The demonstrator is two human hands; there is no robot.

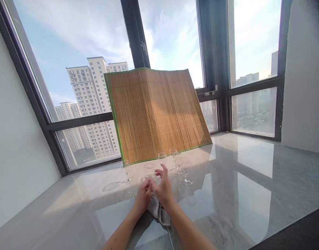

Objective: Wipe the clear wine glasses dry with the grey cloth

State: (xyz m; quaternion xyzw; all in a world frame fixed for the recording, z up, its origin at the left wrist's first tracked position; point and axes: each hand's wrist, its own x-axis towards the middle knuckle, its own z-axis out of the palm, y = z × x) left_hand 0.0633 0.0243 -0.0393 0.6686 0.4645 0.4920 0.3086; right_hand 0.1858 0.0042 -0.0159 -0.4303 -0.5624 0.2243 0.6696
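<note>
L hand is sitting nearly closed, R hand half-open, fingers spread, thumb meeting L; can't tell if either's gripping the glass just beyond, mid-ledge. Cloth is showing below, partly hidden. Stem's hiding behind hands; glasses to R are overlapping, hard to make out.

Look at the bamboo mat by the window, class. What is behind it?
Beyond the mat, a dark window frame, pale high-rise buildings and cloudy sky show. Whatever lies directly behind its panel is covered and cannot be seen.
</note>
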